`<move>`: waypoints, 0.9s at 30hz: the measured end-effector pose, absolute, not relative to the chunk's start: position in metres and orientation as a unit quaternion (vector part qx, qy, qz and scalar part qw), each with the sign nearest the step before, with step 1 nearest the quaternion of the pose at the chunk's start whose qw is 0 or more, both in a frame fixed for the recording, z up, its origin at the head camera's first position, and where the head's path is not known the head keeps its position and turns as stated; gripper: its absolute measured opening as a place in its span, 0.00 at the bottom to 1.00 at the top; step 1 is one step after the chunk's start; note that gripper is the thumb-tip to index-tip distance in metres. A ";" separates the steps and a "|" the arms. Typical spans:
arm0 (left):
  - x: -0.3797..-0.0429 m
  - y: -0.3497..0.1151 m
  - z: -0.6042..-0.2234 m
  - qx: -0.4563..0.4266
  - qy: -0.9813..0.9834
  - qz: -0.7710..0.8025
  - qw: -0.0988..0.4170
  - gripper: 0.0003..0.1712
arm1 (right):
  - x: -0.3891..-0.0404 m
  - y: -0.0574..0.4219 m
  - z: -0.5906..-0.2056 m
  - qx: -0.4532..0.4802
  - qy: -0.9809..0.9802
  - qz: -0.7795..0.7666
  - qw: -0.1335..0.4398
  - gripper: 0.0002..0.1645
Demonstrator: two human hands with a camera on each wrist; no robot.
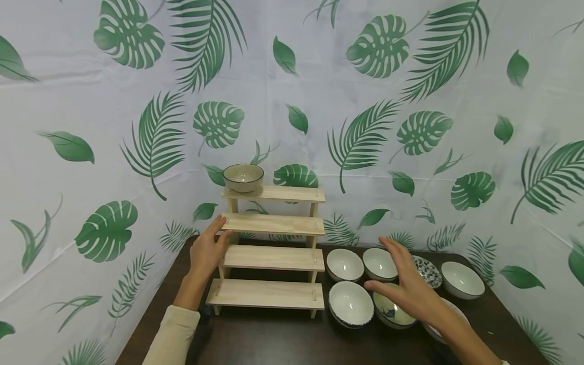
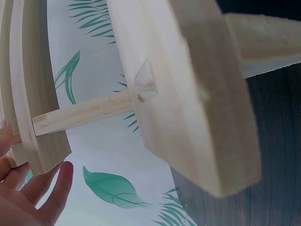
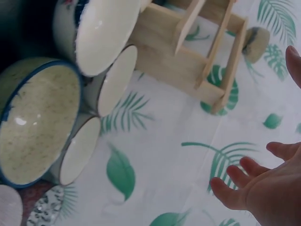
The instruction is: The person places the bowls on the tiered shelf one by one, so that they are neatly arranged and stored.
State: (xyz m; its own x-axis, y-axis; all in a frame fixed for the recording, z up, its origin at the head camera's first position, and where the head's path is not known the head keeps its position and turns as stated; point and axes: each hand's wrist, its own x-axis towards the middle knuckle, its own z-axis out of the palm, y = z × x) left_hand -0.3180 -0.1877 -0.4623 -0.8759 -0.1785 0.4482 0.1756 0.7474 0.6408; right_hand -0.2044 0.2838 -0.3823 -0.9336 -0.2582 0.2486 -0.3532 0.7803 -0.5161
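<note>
A tiered wooden shelf [image 1: 274, 258] stands on the dark table. My left hand [image 1: 207, 251] is at the left end of its second board from the top, and in the left wrist view the thumb and fingers [image 2: 59, 188] lie on either side of a board's end. A speckled beige bowl [image 1: 244, 178] with a dark rim sits on the top board's left end. My right hand [image 1: 408, 284] hangs over the bowls on the right, thumb and fingers spread and holding nothing. Below it is a yellowish-green bowl [image 1: 385, 308], partly hidden by the hand.
Right of the shelf stand white bowls [image 1: 345, 264], [image 1: 380, 263] and a white bowl with a patterned rim [image 1: 351, 303]. Farther right are a black-and-white patterned dish [image 1: 427, 272] and another white bowl [image 1: 463, 280]. A leaf-print cloth [image 1: 292, 91] hangs behind the table [image 1: 269, 339].
</note>
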 end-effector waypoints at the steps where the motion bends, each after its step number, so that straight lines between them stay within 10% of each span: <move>1: -0.318 -0.188 -0.462 0.001 -0.901 -0.356 0.249 0.31 | -0.204 0.286 -0.383 0.162 -0.939 0.290 0.084 0.63; 27: -0.317 -0.187 -0.462 0.008 -0.902 -0.356 0.243 0.31 | -0.198 0.333 -0.412 0.103 -0.951 0.278 0.089 0.67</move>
